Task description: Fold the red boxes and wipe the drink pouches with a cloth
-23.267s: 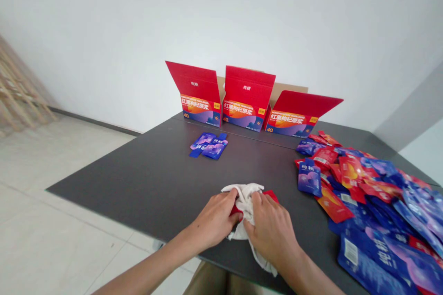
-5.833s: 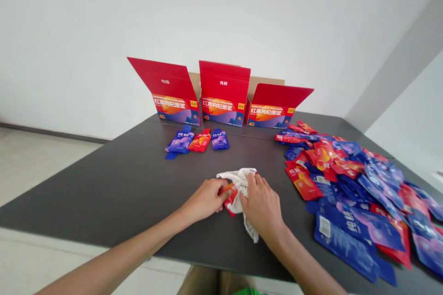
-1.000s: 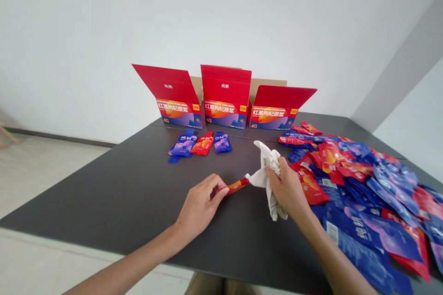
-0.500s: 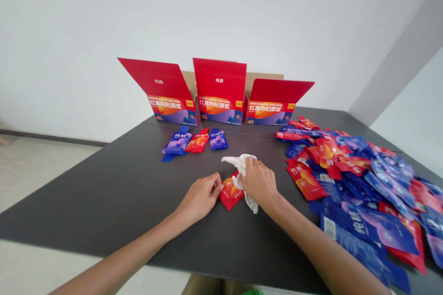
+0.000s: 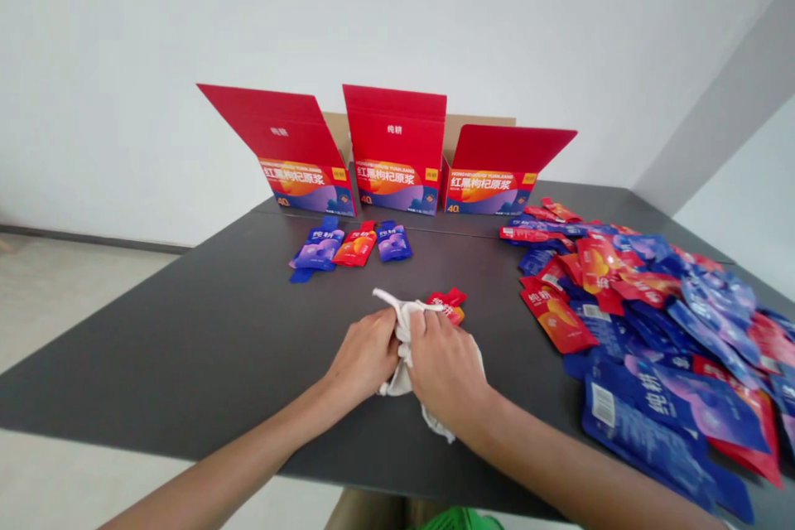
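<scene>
Background, head view: pale plain wall (image 5: 397,8) beyond the far edge; light floor (image 5: 62,464) at 8 o'clock. Bearings are taken from the cloth, with 12 o'clock at the wall.
Table: dark, flat top (image 5: 186,339), with a seam running in front of the cartons.
Cartons: three, side by side, red flaps raised; left carton (image 5: 304,184) at 11 o'clock, middle carton (image 5: 397,184) at 12, right carton (image 5: 488,186) at 1.
Cloth: white cloth (image 5: 402,381), bunched, between the two hands, with a loose tail towards 5 o'clock.
Left hand: left hand (image 5: 365,354), fingers curled in and closed on the cloth's near-left edge.
Right hand: right hand (image 5: 448,360), fingers folded over the cloth, gripping it.
Red pouch at the hands: red pouch (image 5: 453,310) at 1 o'clock, just beyond the right hand's knuckles, its near part hidden by hand and cloth; whether either touches it cannot be told.
Row: blue pouch (image 5: 320,250) over another blue one, orange-red pouch (image 5: 355,248), small blue pouch (image 5: 393,243); 11 o'clock, before the cartons.
Heap: mixed red and blue pouches (image 5: 652,348), overlapping, 3 o'clock.
Lap: khaki trousers (image 5: 368,509) and something green (image 5: 463,519), 6 o'clock.
</scene>
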`<action>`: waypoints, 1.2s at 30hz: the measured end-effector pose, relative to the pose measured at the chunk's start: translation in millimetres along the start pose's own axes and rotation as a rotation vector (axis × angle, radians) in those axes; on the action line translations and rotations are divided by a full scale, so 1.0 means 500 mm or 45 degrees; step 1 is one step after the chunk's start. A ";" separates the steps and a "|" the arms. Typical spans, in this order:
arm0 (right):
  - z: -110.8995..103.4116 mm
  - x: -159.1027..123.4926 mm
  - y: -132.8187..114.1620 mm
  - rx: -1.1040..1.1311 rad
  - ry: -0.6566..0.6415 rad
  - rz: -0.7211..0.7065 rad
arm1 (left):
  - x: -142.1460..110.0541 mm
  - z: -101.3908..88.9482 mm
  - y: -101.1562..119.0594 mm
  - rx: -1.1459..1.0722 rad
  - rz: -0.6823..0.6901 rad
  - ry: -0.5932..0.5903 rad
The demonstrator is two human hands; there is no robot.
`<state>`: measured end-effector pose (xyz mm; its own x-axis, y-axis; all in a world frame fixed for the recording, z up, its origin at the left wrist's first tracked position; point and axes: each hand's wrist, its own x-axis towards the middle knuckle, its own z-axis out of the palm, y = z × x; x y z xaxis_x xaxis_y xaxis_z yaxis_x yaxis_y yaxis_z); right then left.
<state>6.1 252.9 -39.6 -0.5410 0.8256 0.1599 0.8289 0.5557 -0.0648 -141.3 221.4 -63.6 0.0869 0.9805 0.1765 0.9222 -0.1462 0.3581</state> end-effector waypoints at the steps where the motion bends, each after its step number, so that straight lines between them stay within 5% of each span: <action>1: 0.000 -0.001 0.001 0.020 -0.011 0.000 | 0.000 0.000 0.000 0.002 0.004 -0.004; 5: 0.000 0.004 0.016 -0.025 -0.043 0.205 | -0.001 -0.001 0.007 0.041 -0.002 -0.007; 11: 0.005 -0.008 0.001 0.031 -0.036 -0.008 | -0.002 -0.004 0.010 0.092 0.065 -0.034; 15: -0.002 0.001 0.019 -0.021 -0.070 0.238 | -0.001 -0.003 0.007 0.122 0.062 -0.013; 19: 0.000 -0.011 0.007 -0.009 -0.059 -0.004 | 0.000 0.003 0.005 0.124 0.121 -0.014; 25: -0.006 0.000 0.011 -0.036 -0.085 0.214 | -0.001 0.006 0.003 0.119 0.104 0.011; 30: -0.004 0.003 0.006 0.021 -0.078 -0.010 | -0.004 0.010 0.005 0.125 0.156 0.008; 36: 0.015 0.060 0.118 0.264 -0.102 0.383 | -0.001 -0.008 -0.005 -0.007 0.097 0.081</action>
<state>37.8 311.4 -46.1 -0.2938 0.9555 0.0263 0.9104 0.2881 -0.2969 -145.3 221.0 -60.7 0.1325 0.9562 0.2610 0.9118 -0.2208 0.3462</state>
